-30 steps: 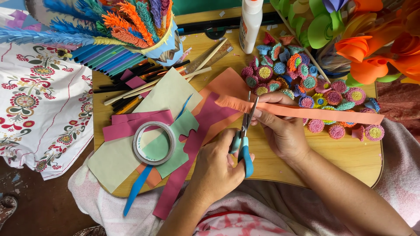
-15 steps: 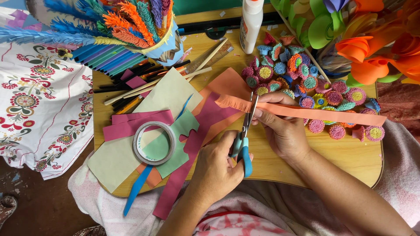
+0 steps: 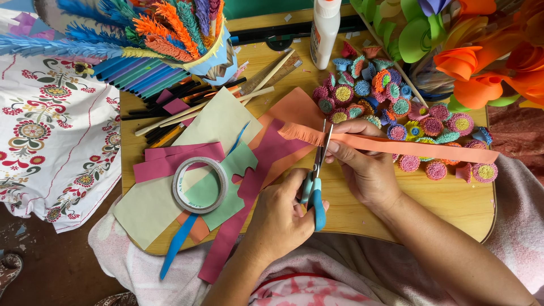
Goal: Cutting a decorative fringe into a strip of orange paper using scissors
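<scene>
A wooden board (image 3: 453, 207) spans the lap, strewn with cut paper sheets (image 3: 221, 122) in cream, pink, orange and green. At its far right lies a heap of small fringed paper flowers (image 3: 391, 107), and a white glue bottle (image 3: 325, 31) stands at the far edge. A long orange paper strip (image 3: 419, 148), fringed at its left end, crosses the middle right; the right hand (image 3: 365, 170) pinches it closed. The left hand (image 3: 280, 218) grips blue-handled scissors (image 3: 315, 184), blades at the strip. A tape roll (image 3: 199, 185) sits near left.

Matt orange paper strip (image 3: 408, 148), metal-bladed plastic-handled scissors (image 3: 315, 181), smooth pale wooden board (image 3: 447, 204).
</scene>
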